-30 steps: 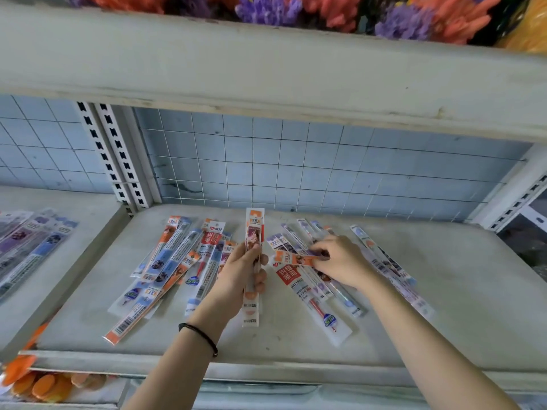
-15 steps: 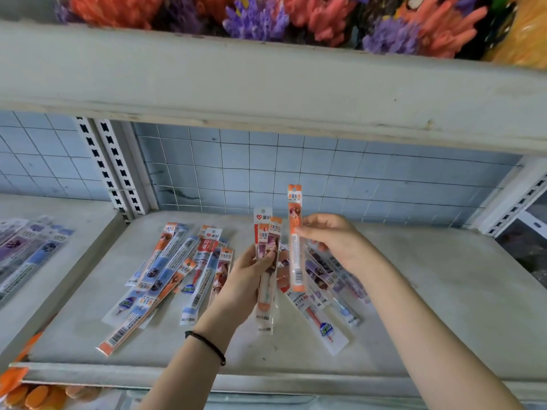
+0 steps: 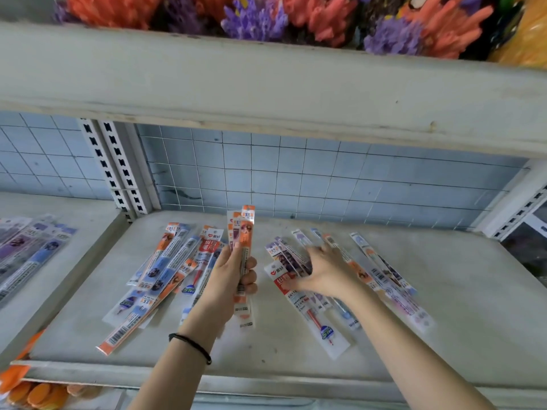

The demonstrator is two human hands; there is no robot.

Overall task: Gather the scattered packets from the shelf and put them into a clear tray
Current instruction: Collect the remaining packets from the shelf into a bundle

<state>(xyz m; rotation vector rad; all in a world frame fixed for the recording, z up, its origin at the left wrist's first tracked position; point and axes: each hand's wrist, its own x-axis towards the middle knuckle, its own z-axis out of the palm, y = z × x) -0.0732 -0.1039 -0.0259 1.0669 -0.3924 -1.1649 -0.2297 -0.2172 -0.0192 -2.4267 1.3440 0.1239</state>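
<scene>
Where the grey shelf (image 3: 444, 306) runs across the head view, it serves as landmark for all that follows: a flat, matt, scuffed board with a pale raised lip along its near edge.

Left hand (image 3: 229, 279) — above the middle of the shelf, fingers curled shut round a held bundle (image 3: 243, 255) of long, narrow, glossy packets, orange and white, standing upright and fanned at the top. A thin black band (image 3: 191, 344) circles the wrist.

Right hand (image 3: 322, 272) — just right of the bundle, low over the shelf, fingers spread and pressed on the right pile (image 3: 381, 270); blurred, so whether anything is pinched cannot be told. The pile is flat strips in clear film with purple, blue and orange print, overlapping loosely. One longer red-and-white packet (image 3: 307, 309) lies slanting toward the near lip, partly under the hand.

Left pile (image 3: 165, 270) — on the shelf's left half, slim blue and orange strips crossed over one another, one orange strip reaching closest to the near lip.

Open room: bare board on the shelf's far right and along its near edge.

Behind the shelf, a pale blue wire grid panel (image 3: 325, 179). Above it, an upper board (image 3: 266, 90) bearing orange and purple bristly goods (image 3: 296, 16). Left of the shelf, past slotted white uprights (image 3: 115, 173), a neighbouring shelf with more packets (image 3: 26, 253).
</scene>
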